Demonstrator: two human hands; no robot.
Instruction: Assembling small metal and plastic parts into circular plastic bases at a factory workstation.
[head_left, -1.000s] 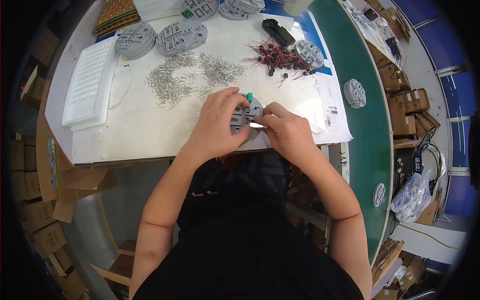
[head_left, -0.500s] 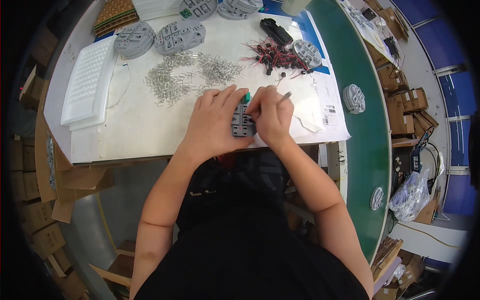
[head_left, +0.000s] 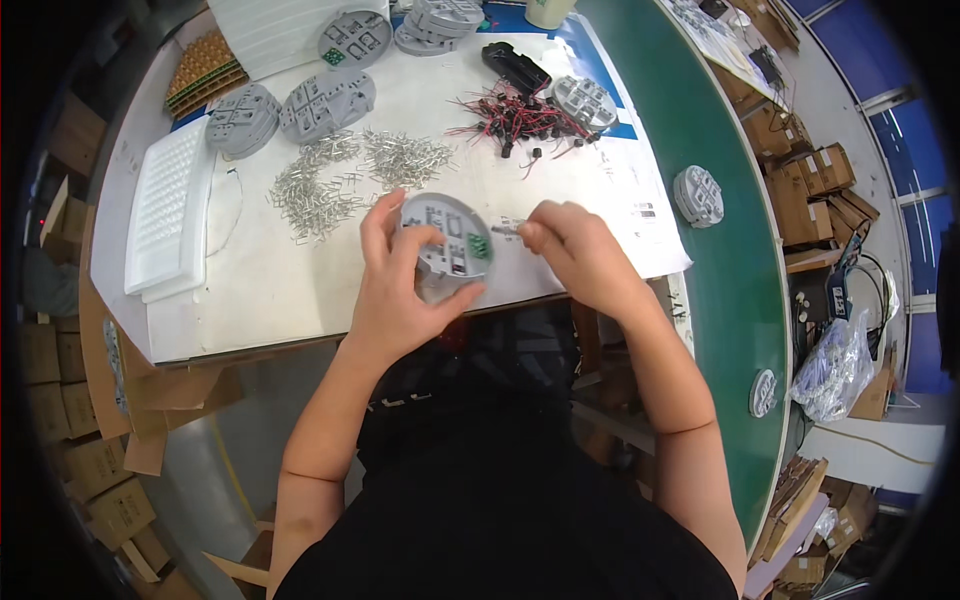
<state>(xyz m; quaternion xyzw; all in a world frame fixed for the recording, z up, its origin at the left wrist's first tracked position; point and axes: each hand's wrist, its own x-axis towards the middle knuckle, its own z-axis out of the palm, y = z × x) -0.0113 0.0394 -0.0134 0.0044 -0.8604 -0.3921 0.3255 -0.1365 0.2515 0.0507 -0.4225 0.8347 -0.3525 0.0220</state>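
Note:
My left hand [head_left: 395,290] grips a round grey plastic housing [head_left: 450,215] by its edge, close to the table's front edge. Slots and recesses cover the face of this housing, and a small green circuit board [head_left: 479,246] shows at its right side. Just right of it, my right hand [head_left: 582,255] is closed in a pinch on a thin metal tool [head_left: 507,230], whose tip points toward the housing without touching it. The tool is blurred, so its exact kind is unclear. Loose bent metal pins [head_left: 315,190] lie in heaps beyond my left hand.
Black buzzer-like parts with red wires [head_left: 515,125] are piled at the back right, beside a black case [head_left: 516,66]. More grey housings [head_left: 328,105] stand at the back left. A white tray [head_left: 170,210] lies far left. A green conveyor-like strip [head_left: 735,300] runs along the right.
The grey housing has been tilted and turned, so its round face and green board now show. My right hand has drawn away to the right, off the housing.

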